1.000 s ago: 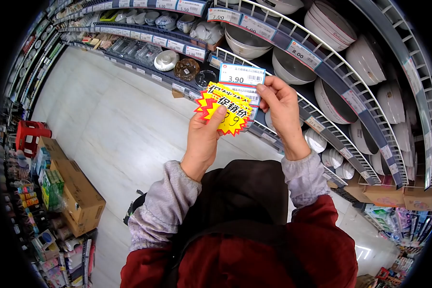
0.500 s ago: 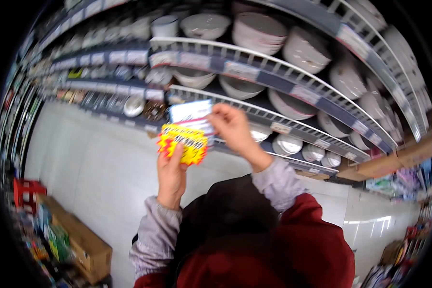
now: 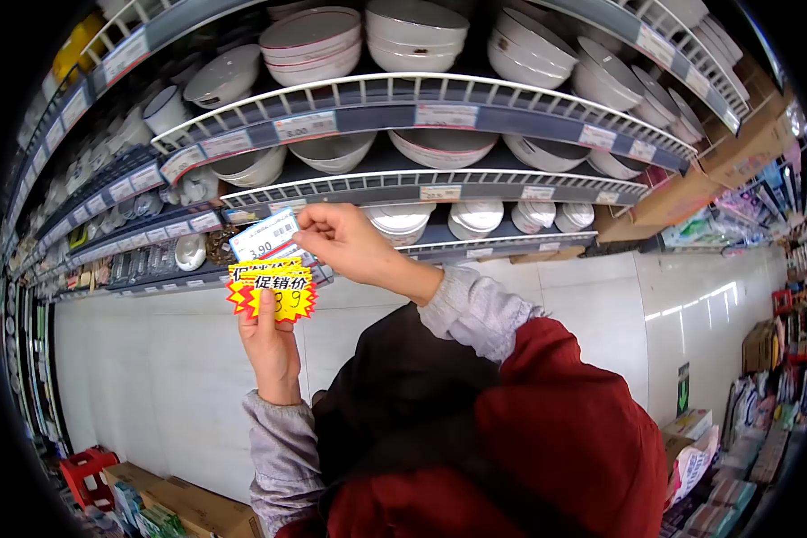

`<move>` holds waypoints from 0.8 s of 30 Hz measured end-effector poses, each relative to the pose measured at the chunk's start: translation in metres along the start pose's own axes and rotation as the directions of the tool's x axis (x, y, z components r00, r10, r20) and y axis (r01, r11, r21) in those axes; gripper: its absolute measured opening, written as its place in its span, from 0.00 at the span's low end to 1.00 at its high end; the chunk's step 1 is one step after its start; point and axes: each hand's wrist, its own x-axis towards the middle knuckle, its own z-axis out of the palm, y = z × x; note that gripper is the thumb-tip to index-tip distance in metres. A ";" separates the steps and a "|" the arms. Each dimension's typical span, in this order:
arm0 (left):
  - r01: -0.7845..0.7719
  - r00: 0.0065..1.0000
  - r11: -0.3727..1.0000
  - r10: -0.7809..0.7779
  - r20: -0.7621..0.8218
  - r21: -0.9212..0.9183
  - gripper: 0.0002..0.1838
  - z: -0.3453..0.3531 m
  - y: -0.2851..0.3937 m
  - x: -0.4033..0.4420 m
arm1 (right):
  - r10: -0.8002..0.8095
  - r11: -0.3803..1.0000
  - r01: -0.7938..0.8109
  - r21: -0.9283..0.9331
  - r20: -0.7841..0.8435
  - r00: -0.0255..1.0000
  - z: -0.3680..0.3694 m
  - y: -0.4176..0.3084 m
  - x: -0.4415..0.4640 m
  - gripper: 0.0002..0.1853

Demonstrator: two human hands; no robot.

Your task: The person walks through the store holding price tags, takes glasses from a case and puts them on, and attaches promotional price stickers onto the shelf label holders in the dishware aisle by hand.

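My left hand (image 3: 272, 354) is closed on several yellow and red starburst price cards (image 3: 287, 294), its thumb pressed over the front one. They overlap in a small fan, with black printed characters and handwritten digits. Just above them is a white and blue price label (image 3: 264, 240) reading 3.90. My right hand (image 3: 336, 242) pinches the upper right corner of this label between thumb and fingers. More labels seem to lie behind it, largely hidden by the cards. Both hands are close together in front of the lower shelves.
Shelves with white wire rails (image 3: 421, 79) and price strips curve across the front. Stacked white bowls (image 3: 312, 40) stand on them, with lidded white pots (image 3: 476, 215) lower down. A red stool (image 3: 88, 475) and cardboard boxes (image 3: 193, 502) are at the lower left on the tiled floor.
The view has turned, so shelves and hands appear shifted to the left. My left hand still holds the cards, and my right hand still pinches the white label, which now looks more tilted.
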 end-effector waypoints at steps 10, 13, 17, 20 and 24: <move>0.030 0.999 0.999 -0.031 0.021 0.041 0.13 0.010 -0.016 0.001 | 0.010 0.999 -0.008 0.037 -0.075 0.997 -0.016 0.000 -0.020 0.07; 0.027 0.999 0.997 -0.029 0.023 0.070 0.14 0.016 -0.015 0.000 | 0.048 0.998 -0.044 0.050 -0.078 0.996 -0.026 -0.003 -0.027 0.07; 0.035 0.999 0.995 -0.037 0.023 0.095 0.14 0.012 -0.018 0.001 | 0.025 0.999 -0.020 0.048 -0.097 0.995 -0.041 -0.006 -0.035 0.07; 0.042 0.998 0.995 -0.045 0.031 0.091 0.14 0.011 -0.020 0.003 | 0.001 1.000 0.000 0.003 -0.154 0.988 -0.056 -0.011 -0.042 0.07; 0.037 0.999 0.996 -0.039 0.029 0.086 0.15 0.013 -0.019 0.005 | -0.067 0.996 0.048 -0.073 -0.277 0.959 -0.078 -0.019 -0.051 0.07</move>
